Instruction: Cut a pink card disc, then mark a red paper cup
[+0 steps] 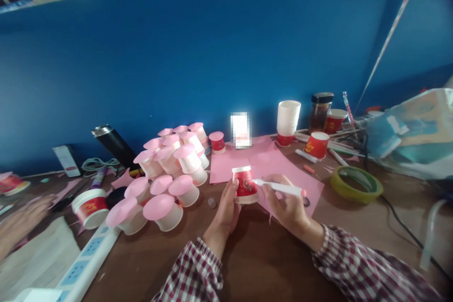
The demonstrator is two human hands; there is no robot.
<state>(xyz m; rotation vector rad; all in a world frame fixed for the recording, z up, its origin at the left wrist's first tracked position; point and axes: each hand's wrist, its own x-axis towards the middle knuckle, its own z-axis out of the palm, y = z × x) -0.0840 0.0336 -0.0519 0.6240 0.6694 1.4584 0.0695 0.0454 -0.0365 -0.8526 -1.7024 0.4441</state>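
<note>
My left hand [228, 205] is wrapped round a red paper cup [246, 188] with a white band at its top and a printed pattern on its side. In my right hand [285, 207] is a white marker [281, 186] with a pinkish-orange end, its tip pointing left at the cup's side. Whether the tip touches the cup I cannot tell. Pink paper [290, 174] lies flat behind and under both hands. Left of my hands stand many paper cups topped with pink paper discs [163, 206], and one small red cup with a pink top [217, 143] stands further back.
A power strip [90, 255] runs along the left front, near another person's hand [26, 219]. A black flask [115, 146] leans behind. To the right are stacked white cups [288, 118], a red cup [318, 145], a tape roll [356, 185], a lidded jar [320, 112] and a plastic bag [414, 137].
</note>
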